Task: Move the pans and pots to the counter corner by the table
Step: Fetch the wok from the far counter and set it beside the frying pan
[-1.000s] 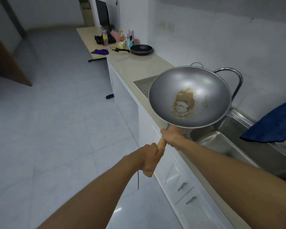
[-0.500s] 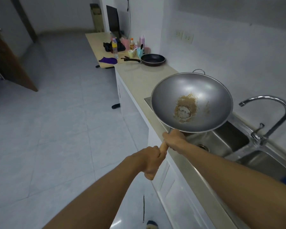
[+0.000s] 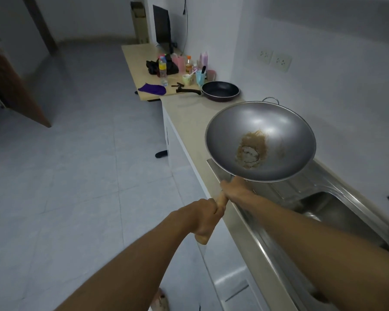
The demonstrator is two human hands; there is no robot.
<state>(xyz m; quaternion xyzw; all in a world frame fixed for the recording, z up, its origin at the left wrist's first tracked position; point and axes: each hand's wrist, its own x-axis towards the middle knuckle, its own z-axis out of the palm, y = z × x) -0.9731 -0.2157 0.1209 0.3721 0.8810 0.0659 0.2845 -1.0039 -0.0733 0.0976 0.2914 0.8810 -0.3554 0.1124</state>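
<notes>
A large grey metal wok with a brown rusty patch at its bottom hangs in the air over the sink's drainboard and the counter edge. Both hands grip its wooden handle: my right hand close to the bowl, my left hand lower down near the handle's end. A dark frying pan with a black handle rests on the beige counter at its far end, beside the wooden table.
The steel sink lies right of my arms. On the table stand bottles, cups, a monitor and a purple cloth. White cabinet doors run below the counter. Tiled floor spreads left, with a brown door.
The wok has travelled along the counter toward the far end, both hands still on its handle. The tap and blue cloth have dropped out of view; the frying pan and table look nearer.
</notes>
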